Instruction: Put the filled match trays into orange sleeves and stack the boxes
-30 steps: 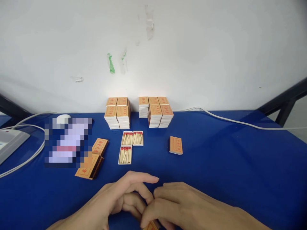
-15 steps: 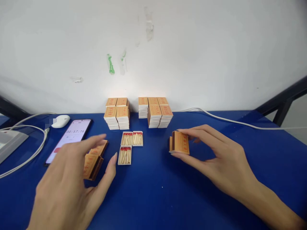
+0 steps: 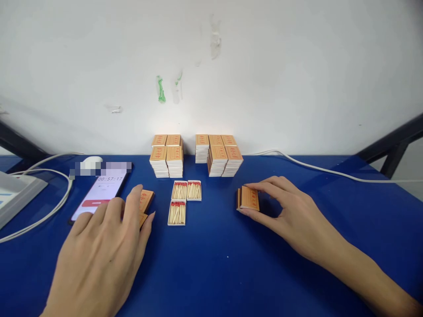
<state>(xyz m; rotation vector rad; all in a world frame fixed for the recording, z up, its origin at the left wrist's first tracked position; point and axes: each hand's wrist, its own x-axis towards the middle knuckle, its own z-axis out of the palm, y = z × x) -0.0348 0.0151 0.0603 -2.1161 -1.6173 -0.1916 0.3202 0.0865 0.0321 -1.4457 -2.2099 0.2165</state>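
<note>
My right hand [image 3: 287,209] pinches an orange matchbox sleeve [image 3: 250,198] between thumb and fingers, at another orange piece on its left. At the left, my left hand [image 3: 105,242] is closed around an orange sleeve [image 3: 143,219], mostly hidden under the fingers. A further orange sleeve [image 3: 146,200] lies just beyond it. Between the hands are three open trays of red-tipped matches: one at the back left [image 3: 179,190], one at the back right [image 3: 194,190] and one in front [image 3: 177,213].
Stacked matchboxes stand by the wall in a left group [image 3: 167,160] and a right group [image 3: 220,158]. A phone [image 3: 102,189], a white mouse-like object [image 3: 91,163], a white case [image 3: 20,193] and cables [image 3: 62,193] are at the left. Another cable [image 3: 313,171] runs along the right.
My left hand has closed around the nearer sleeve at the left. My right hand has lowered its sleeve slightly. The whole view has shifted a little.
</note>
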